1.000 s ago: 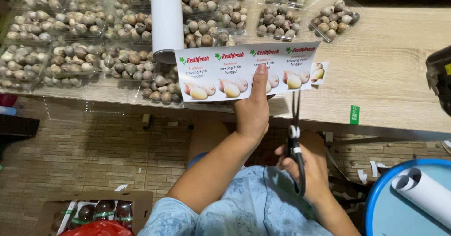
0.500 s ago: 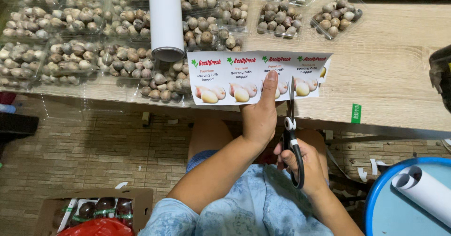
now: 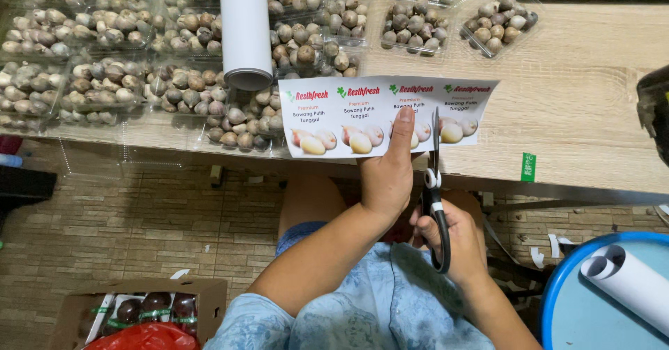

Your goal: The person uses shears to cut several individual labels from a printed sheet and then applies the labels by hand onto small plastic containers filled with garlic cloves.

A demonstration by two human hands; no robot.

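White label strip (image 3: 380,116) with red-green print, black-handled scissors (image 3: 435,203), blue tub (image 3: 557,287)

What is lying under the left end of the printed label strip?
Under the label strip are clear packs of small bulbs and the table's edge. The covered part of the packs is hidden.

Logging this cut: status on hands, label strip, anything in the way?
Left hand pins label strip. Right hand holds scissors, blades in the strip. Paper roll clear of cut.
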